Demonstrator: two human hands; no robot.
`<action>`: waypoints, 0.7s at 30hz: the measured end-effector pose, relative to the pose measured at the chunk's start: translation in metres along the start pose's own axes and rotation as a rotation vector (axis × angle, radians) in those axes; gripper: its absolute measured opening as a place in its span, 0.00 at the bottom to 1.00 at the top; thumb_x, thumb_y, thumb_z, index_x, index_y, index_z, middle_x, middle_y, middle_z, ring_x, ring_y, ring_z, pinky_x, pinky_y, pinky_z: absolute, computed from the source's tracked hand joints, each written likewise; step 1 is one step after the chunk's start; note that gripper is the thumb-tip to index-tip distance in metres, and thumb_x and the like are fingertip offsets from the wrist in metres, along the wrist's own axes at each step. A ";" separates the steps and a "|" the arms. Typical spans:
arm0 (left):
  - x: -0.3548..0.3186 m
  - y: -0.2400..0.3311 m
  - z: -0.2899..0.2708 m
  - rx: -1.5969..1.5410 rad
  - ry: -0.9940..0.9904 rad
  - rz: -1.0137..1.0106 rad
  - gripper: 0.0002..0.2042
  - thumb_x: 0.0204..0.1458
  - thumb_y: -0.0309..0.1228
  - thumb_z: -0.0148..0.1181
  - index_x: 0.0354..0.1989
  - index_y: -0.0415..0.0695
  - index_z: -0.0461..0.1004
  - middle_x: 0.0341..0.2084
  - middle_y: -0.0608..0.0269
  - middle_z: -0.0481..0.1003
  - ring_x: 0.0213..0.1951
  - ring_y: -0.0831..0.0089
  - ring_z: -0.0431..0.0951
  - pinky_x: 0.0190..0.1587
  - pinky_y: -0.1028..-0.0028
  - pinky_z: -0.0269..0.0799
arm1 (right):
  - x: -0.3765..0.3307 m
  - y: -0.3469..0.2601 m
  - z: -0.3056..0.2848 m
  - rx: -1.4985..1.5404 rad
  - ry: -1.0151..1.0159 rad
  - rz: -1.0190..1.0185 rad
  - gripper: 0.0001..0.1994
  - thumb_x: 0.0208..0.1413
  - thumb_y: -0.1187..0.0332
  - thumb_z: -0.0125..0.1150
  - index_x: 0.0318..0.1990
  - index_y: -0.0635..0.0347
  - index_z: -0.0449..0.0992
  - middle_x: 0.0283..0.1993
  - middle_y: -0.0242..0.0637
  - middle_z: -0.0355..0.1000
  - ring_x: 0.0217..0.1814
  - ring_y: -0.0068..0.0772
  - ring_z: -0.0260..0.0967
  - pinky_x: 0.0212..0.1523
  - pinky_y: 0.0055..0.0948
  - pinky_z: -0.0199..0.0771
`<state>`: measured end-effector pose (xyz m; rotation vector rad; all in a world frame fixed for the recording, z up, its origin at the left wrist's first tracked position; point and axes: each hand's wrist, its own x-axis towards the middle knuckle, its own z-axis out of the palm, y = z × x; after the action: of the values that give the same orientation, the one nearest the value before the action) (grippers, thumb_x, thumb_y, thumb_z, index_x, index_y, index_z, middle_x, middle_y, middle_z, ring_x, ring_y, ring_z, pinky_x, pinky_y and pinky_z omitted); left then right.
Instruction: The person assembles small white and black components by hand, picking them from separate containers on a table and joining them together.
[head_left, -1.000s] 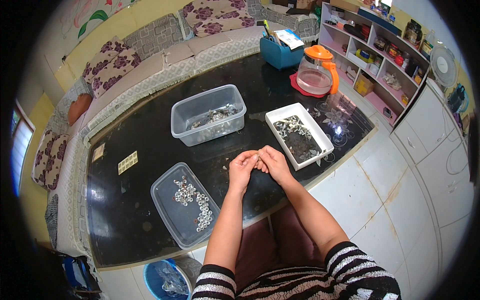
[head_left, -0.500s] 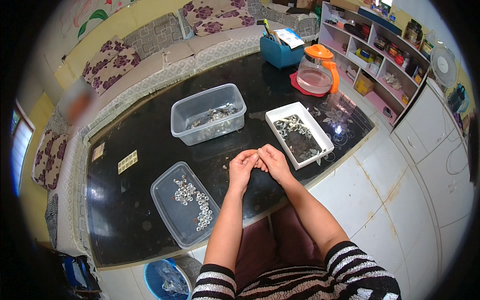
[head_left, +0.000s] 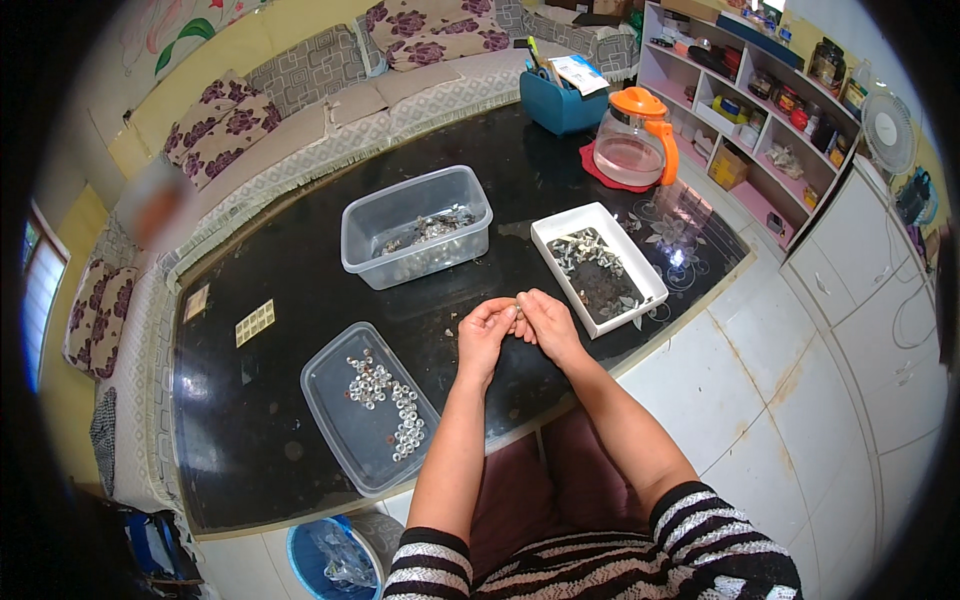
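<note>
Both hands, left hand (head_left: 484, 335) and right hand (head_left: 545, 325), pinch one tiny part (head_left: 517, 301), too small to identify.

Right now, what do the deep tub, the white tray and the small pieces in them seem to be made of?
The deep tub looks like clear, slightly frosted plastic: its contents show through the walls. The white tray seems opaque plastic, matte, though ceramic can't be ruled out. The small pieces look like metal, grey and glinting. Both hands, left hand and right hand, pinch something too small to judge.
</note>
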<state>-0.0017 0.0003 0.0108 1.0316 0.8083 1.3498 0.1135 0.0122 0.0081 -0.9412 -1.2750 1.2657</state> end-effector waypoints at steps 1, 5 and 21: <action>0.000 0.000 -0.001 0.013 0.010 -0.005 0.06 0.46 0.25 0.52 0.33 0.37 0.70 0.23 0.67 0.71 0.24 0.83 0.67 0.30 0.84 0.63 | 0.000 0.001 -0.001 0.003 -0.003 0.000 0.16 0.53 0.60 0.44 0.19 0.62 0.65 0.13 0.30 0.62 0.12 0.16 0.56 0.13 0.17 0.55; 0.000 -0.003 -0.002 0.037 0.018 0.002 0.06 0.46 0.25 0.53 0.32 0.37 0.70 0.23 0.67 0.71 0.24 0.83 0.67 0.30 0.84 0.62 | 0.000 -0.001 -0.004 -0.076 -0.036 0.067 0.16 0.53 0.61 0.44 0.19 0.62 0.65 0.13 0.31 0.62 0.13 0.16 0.56 0.14 0.17 0.55; -0.004 0.006 0.000 -0.055 0.175 -0.053 0.07 0.45 0.24 0.53 0.33 0.37 0.70 0.29 0.61 0.72 0.30 0.78 0.72 0.34 0.81 0.69 | 0.001 -0.061 -0.035 -0.440 0.119 -0.242 0.05 0.43 0.74 0.54 0.29 0.63 0.69 0.24 0.33 0.66 0.24 0.17 0.62 0.25 0.16 0.63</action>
<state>-0.0039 -0.0038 0.0158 0.8513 0.9171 1.4229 0.1565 0.0109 0.0638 -1.1108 -1.5518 0.7426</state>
